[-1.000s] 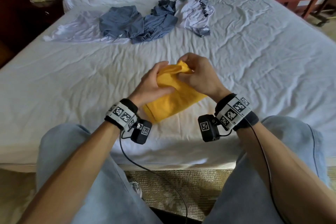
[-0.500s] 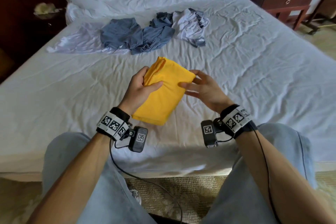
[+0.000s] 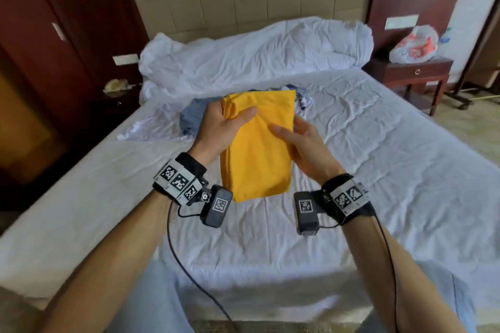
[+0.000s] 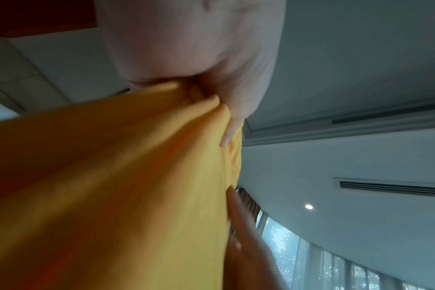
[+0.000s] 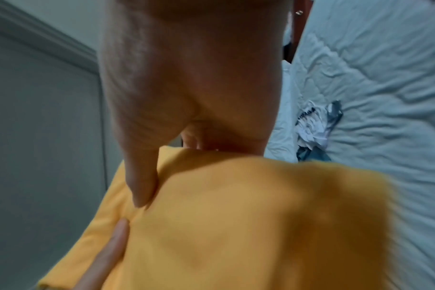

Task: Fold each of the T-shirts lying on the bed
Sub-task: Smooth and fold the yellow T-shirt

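A folded yellow T-shirt (image 3: 259, 149) hangs upright above the bed (image 3: 378, 170), held between both hands. My left hand (image 3: 230, 119) grips its upper left edge, thumb across the front and fingers behind. My right hand (image 3: 289, 130) pinches the right edge, with its thumb on the front. The left wrist view shows the yellow T-shirt (image 4: 112, 196) bunched under the left thumb (image 4: 231, 127). The right wrist view shows the yellow T-shirt (image 5: 236, 225) under the right thumb (image 5: 139, 186). Behind lie unfolded blue-grey T-shirts (image 3: 193, 116), a white T-shirt (image 3: 146, 127) and a white printed T-shirt (image 3: 304, 98), partly hidden.
A rumpled white duvet (image 3: 257, 54) lies along the headboard. On the right a wooden nightstand (image 3: 414, 73) carries a plastic bag (image 3: 414, 44). A dark nightstand (image 3: 119, 94) and a wardrobe stand on the left. My knees are at the bed's near edge.
The yellow T-shirt has been lifted off the bed and now hangs upright. My right hand went from spread beside it to pinching its right edge. The head view has tilted up.
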A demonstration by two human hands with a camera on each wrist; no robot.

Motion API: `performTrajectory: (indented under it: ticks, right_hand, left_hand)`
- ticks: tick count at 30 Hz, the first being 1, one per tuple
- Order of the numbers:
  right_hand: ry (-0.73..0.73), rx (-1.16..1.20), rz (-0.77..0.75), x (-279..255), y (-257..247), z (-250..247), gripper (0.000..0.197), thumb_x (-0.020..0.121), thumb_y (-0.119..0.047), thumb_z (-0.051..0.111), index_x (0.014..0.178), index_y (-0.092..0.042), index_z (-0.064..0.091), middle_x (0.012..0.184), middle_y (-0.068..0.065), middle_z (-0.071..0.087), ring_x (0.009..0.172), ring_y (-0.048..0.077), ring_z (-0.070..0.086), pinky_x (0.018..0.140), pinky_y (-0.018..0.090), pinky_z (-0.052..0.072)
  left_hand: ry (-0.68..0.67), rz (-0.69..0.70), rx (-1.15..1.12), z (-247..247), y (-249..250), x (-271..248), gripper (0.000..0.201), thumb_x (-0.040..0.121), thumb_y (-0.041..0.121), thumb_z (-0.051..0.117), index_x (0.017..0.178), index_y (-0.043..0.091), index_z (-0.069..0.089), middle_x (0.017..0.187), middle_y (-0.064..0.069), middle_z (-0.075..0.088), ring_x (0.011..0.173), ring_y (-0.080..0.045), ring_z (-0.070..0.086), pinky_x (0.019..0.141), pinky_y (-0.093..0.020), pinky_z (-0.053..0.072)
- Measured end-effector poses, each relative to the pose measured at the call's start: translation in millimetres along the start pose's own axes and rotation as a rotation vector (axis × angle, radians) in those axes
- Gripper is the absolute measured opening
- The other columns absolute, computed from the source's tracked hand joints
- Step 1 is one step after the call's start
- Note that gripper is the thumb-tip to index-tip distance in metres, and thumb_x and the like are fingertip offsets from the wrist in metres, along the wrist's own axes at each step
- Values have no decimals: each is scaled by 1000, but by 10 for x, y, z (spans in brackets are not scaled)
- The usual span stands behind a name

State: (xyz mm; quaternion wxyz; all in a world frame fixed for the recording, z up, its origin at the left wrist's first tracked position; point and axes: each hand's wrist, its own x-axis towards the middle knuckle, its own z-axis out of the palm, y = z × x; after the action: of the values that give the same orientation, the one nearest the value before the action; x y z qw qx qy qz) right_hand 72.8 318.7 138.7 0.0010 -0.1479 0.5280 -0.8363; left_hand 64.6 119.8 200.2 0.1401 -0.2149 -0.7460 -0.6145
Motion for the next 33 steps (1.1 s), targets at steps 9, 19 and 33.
performTrajectory:
  ticks: [9,19,33]
  right_hand:
    - [98,-158,-79,1170,-338,526,38,91,-13,76,127,-7,66,118,11,75,110,31,71,99,53,55]
    - [-19,-232,-190,2825,-2326,2403,35,89,-15,79,121,-9,69,112,8,77,104,27,73,92,46,59]
    - [-341,-105,-223,4337,-4210,7299,42,83,-30,86,119,-23,65,116,2,75,105,22,73,93,49,59]
  left_hand:
    - [121,95,30,-576,273,1189,28,91,23,78,112,4,74,112,-5,77,109,-21,72,99,-50,56]
    - [230,209,140,-2245,2316,2759,6,92,20,77,97,23,75,98,7,78,99,-14,74,88,-36,60]
    - [436,88,252,-6313,5251,3407,22,88,19,81,109,18,75,105,2,78,96,-10,74,81,-30,62]
